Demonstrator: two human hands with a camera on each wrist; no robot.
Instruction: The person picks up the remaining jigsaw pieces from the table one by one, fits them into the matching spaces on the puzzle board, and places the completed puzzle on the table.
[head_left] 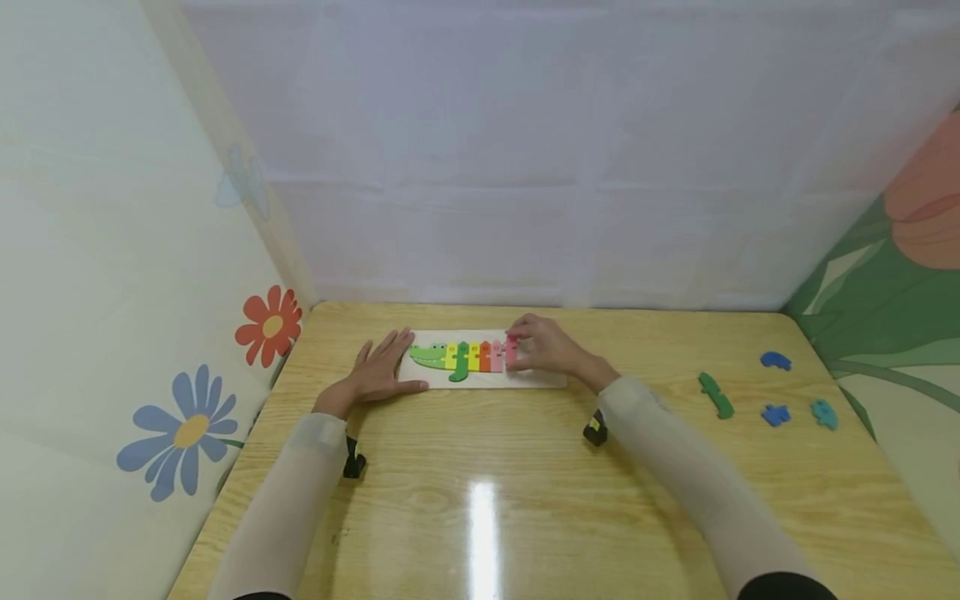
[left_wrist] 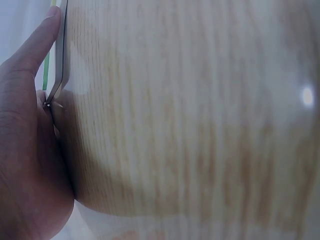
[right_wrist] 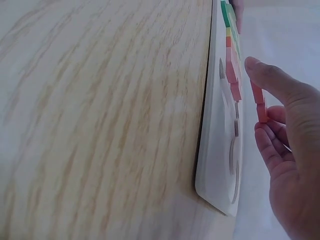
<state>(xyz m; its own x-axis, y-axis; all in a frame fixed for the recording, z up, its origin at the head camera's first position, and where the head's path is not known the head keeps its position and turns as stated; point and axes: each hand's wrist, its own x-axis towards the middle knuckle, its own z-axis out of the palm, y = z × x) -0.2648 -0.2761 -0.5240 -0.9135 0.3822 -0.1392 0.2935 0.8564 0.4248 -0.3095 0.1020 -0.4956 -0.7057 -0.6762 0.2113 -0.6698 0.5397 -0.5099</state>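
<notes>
A white puzzle board (head_left: pixel 542 381) lies on the table, with a crocodile of coloured pieces fitted from its left end. The green head (head_left: pixel 427 357) leads, then yellow, green, orange and pink body pieces. My left hand (head_left: pixel 377 372) rests at the board's left end, fingers spread, thumb along the near edge. Above the board's right part, my right hand (head_left: pixel 550 347) pinches a pinkish-red puzzle piece (right_wrist: pixel 257 94) between thumb and fingers. In the right wrist view that piece is raised off the board, beside the fitted pink piece (right_wrist: pixel 232 67). Empty recesses show at the board's right end.
Loose pieces lie on the table's right side: a long dark green piece (head_left: pixel 716 396), a blue curved piece (head_left: pixel 776 361), a blue piece (head_left: pixel 776 415) and a teal piece (head_left: pixel 824 414). White cloth (head_left: pixel 450 167) hangs behind the table, with flower-printed panels at both sides.
</notes>
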